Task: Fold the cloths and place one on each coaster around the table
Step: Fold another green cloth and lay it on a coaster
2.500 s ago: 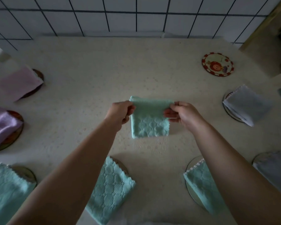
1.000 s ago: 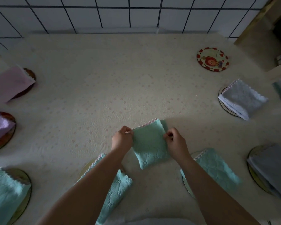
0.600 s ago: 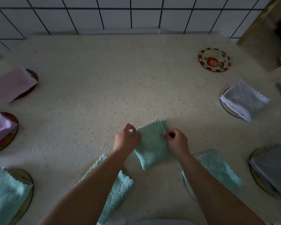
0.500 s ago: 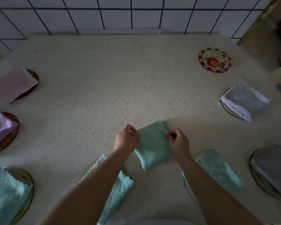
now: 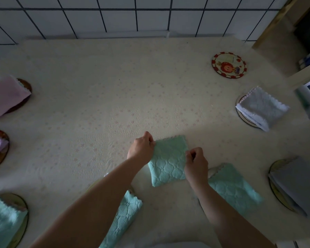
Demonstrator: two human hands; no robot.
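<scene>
Cream tablecloth (image 5: 97, 104), folded teal cloth (image 5: 168, 161) now lying flat, left hand (image 5: 140, 149) and right hand (image 5: 196, 163) still pinching its edges

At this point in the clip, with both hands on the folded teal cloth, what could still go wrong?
1. The left hand and right hand pinch only the edges of the teal cloth, so its folds may fall open when lifted.
2. The one bare coaster, the red-rimmed coaster, lies far across the table; a long reach could drop it off-centre.
3. The forearms cross above the near teal cloths and might drag them.
</scene>
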